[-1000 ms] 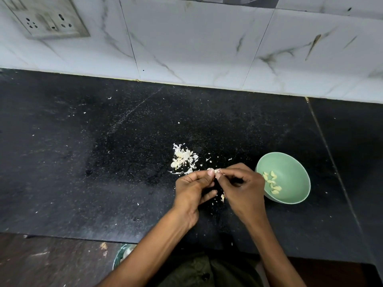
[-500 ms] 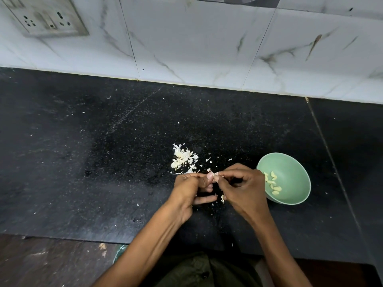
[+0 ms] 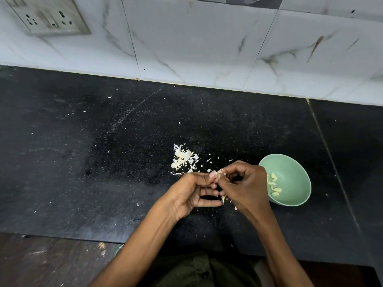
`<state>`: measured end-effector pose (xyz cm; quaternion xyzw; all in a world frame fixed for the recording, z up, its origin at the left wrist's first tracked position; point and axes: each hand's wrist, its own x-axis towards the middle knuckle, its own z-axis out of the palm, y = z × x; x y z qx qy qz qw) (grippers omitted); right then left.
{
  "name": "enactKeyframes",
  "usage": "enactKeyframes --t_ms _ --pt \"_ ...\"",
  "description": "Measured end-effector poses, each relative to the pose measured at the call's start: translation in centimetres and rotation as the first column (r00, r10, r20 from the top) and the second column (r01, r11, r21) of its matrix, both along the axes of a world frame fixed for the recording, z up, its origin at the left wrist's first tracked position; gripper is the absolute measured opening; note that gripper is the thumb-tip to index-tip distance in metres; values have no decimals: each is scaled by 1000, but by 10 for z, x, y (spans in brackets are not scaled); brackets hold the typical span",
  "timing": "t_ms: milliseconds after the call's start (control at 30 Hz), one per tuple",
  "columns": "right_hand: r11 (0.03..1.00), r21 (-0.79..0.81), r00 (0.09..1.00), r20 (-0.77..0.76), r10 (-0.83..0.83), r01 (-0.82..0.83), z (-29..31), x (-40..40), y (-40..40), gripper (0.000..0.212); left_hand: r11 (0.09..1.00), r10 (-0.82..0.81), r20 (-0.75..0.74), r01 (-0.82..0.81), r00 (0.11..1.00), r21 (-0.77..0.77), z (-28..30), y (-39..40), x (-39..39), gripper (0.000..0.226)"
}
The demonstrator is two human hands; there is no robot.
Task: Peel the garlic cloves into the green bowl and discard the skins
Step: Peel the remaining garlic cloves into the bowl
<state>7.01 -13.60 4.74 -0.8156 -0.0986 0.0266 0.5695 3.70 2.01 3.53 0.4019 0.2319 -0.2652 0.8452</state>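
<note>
Garlic clove [image 3: 215, 174]: you pinch it between both hands just above the black counter [image 3: 103, 162], a little left of the green bowl [image 3: 298, 172]. Your left hand [image 3: 190, 193] grips it between thumb and forefinger, the lower fingers stretched out towards the right. Your right hand [image 3: 244, 187] has its fingers curled, the tips pinching at the clove's top, where a bit of pale skin sticks out. How much of the clove is peeled you cannot tell; the fingers cover most of it.

Peeled cloves [image 3: 274, 187] lie inside the bowl, against its left wall, just beside your right hand. A heap of skins [image 3: 184, 159] sits on the counter just beyond your left hand, with loose flakes [image 3: 224, 198] scattered under both hands. Behind the counter rises a white marbled tile wall [image 3: 207, 42] with a socket plate [image 3: 49, 17] at the upper left.
</note>
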Motion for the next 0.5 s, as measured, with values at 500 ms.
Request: enactKeyframes --t_ms 500 --pt "990 -57 992 -9 -127 126 1 -4 -3 16 893 241 396 -362 886 267 -4 -15 -6 13"
